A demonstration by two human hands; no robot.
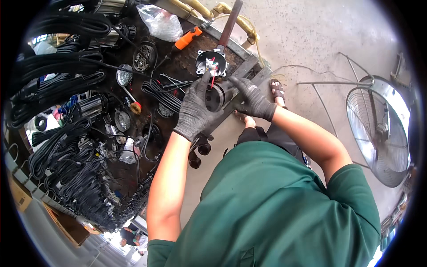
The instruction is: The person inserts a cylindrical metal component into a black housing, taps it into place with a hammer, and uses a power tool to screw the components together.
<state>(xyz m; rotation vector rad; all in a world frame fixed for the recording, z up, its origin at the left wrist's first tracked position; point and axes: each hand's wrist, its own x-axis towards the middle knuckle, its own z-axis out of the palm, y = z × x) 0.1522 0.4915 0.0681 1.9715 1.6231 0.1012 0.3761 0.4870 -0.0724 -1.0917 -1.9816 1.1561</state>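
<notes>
Left hand (194,111): gloved in dark grey, its grip wrapped round the near side of a dark cylindrical motor housing (216,95) at the table's edge, thumb raised towards the part above.
Right hand (253,100): gloved likewise, fingers spread along the housing's far side, steadying it; how tightly this grip closes cannot be told.
Motor housing: lying on its side, open end facing the camera, between both hands.
End cap (211,62): round, metal, with red and white wires, just beyond the housing.
Screwdriver (189,37): orange-handled, further back on the table (178,66).
Cable coils (58,80): black, heaped along the table's left.
Fan (378,133): standing on the floor, well to the right.
</notes>
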